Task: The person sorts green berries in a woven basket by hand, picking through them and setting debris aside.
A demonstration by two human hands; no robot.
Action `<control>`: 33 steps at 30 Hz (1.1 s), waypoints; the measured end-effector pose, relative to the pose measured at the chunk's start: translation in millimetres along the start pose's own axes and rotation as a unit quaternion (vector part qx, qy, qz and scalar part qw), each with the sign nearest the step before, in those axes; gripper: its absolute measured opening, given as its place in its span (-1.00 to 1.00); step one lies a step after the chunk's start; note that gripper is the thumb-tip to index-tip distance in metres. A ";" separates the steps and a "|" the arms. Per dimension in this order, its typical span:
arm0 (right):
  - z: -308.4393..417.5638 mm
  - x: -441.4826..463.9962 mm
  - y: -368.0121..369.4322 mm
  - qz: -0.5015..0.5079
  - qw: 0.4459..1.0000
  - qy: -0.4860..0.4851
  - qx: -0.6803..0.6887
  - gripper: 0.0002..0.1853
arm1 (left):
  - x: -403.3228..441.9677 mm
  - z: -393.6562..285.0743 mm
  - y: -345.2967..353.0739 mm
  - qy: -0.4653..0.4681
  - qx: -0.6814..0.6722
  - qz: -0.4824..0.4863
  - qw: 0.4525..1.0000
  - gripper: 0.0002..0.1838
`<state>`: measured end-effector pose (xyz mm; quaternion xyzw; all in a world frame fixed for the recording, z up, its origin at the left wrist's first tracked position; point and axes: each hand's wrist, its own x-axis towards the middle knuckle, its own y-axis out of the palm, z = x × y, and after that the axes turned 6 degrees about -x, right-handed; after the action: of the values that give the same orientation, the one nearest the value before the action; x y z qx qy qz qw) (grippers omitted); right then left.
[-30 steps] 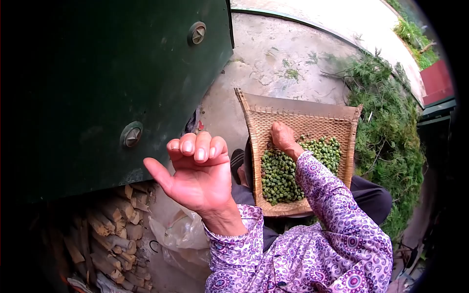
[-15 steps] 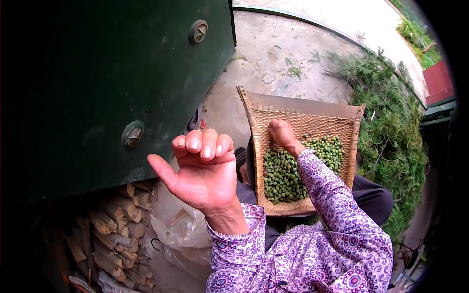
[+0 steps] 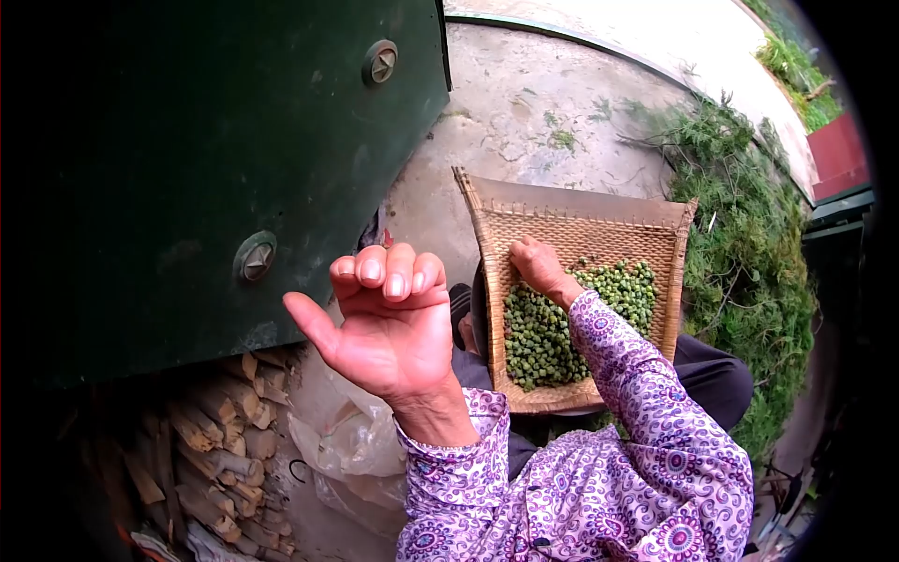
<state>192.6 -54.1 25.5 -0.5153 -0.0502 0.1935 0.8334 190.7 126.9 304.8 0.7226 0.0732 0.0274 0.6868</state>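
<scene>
The green pieces [image 3: 536, 348] lie heaped in the tray [image 3: 627, 245], mostly over its nearer half, with woven base showing above them toward the far side. The right hand [image 3: 540, 264] is over the tray by its left side, at the upper edge of the heap. Its fingers are curled in close to the palm, knuckles up; whether they hold a piece or touch the weave cannot be told. The right sleeve [image 3: 623, 351] crosses over the heap and the near rim.

The left hand [image 3: 389, 342] is raised well apart from the tray, palm toward the camera. Its thumb stands wide out to the side, the four fingers bend over at the tips, and nothing is in its grasp.

The tray's near edge sits at the legs [image 3: 714, 377], and its right edge runs just beside the branches [image 3: 749, 300]. Past the far edge stretches the floor [image 3: 524, 103], which also leaves a gap between the tray's left edge and the green panel [image 3: 187, 178]. Below the panel are the stacked wood [image 3: 220, 454] and, near the left wrist, a clear bag [image 3: 351, 440].
</scene>
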 end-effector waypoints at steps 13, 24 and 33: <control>-91.2 19.7 -61.1 -0.314 0.670 0.336 0.583 -0.80 | 2.5 -1.1 1.0 0.003 -0.006 0.006 1.000 -0.39; -69.1 -41.4 -16.3 -0.089 0.978 0.186 0.031 -0.91 | -1.0 1.3 -0.4 -0.001 -0.001 0.003 1.000 -0.38; -112.2 -13.2 -24.1 -0.122 0.807 0.336 0.471 -0.83 | -0.8 6.3 3.9 0.007 0.020 -0.017 1.000 -0.48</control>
<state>218.8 -162.7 -3.9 -0.0817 0.2676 -0.0947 0.9554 191.1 120.3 308.4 0.7349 0.0910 0.0196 0.6717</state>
